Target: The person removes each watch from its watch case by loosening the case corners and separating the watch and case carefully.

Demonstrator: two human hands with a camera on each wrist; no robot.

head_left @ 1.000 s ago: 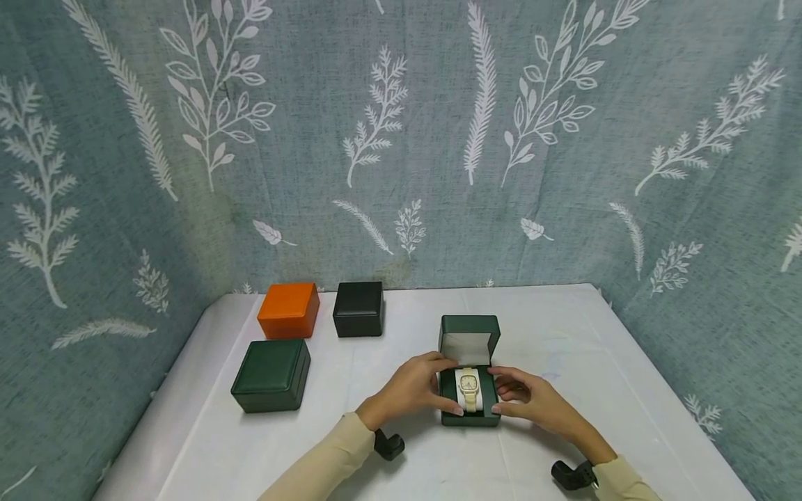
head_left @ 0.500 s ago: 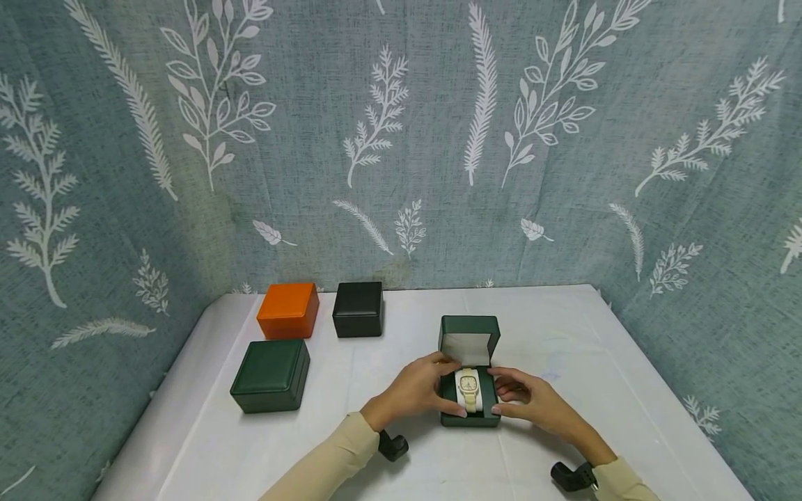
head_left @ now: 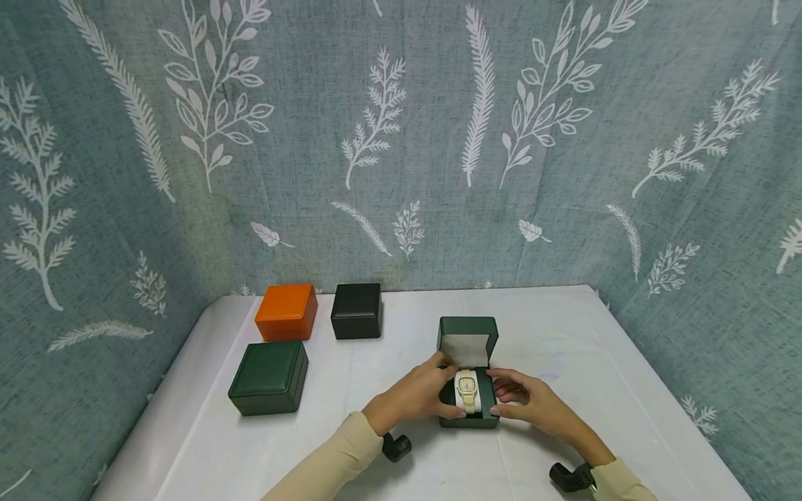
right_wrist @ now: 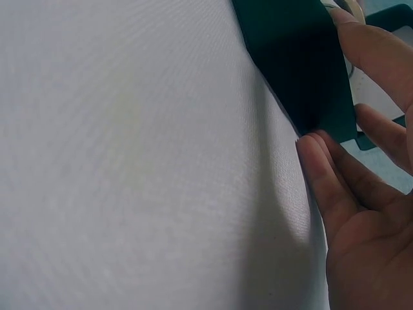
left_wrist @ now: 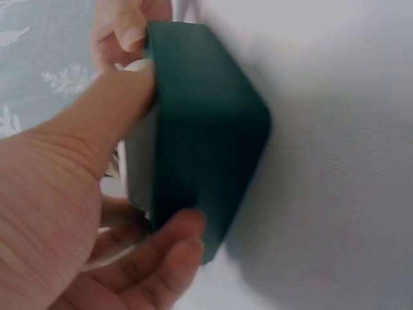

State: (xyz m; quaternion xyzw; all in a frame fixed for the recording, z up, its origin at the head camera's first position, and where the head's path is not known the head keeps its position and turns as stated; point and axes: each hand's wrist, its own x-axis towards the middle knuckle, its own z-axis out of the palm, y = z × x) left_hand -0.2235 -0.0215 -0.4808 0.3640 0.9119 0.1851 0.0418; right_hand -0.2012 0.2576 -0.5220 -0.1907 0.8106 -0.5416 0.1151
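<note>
A dark green watch box (head_left: 485, 423) sits on the table with its lid (head_left: 468, 325) raised, showing a pale lining. Inside, a gold-coloured wristwatch (head_left: 467, 387) is wrapped round a white cushion (left_wrist: 139, 66). My left hand (head_left: 413, 395) grips the box from the left. Its thumb reaches over the rim beside the cushion, while other fingers touch the outer wall (left_wrist: 206, 116) in the left wrist view. On the right side, my right hand (head_left: 537, 402) holds the box, with the thumb at the front corner and fingertips low against the side (right_wrist: 293, 64).
A closed green box (head_left: 268, 379), an orange box (head_left: 286, 312) and a black box (head_left: 356, 311) stand on the left of the white-covered table (head_left: 564, 327). Behind hangs a leaf-patterned blue-grey cloth (head_left: 432, 139).
My left hand has shifted slightly right, its thumb and index finger reaching a little farther over the box. The right hand and the box have stayed put.
</note>
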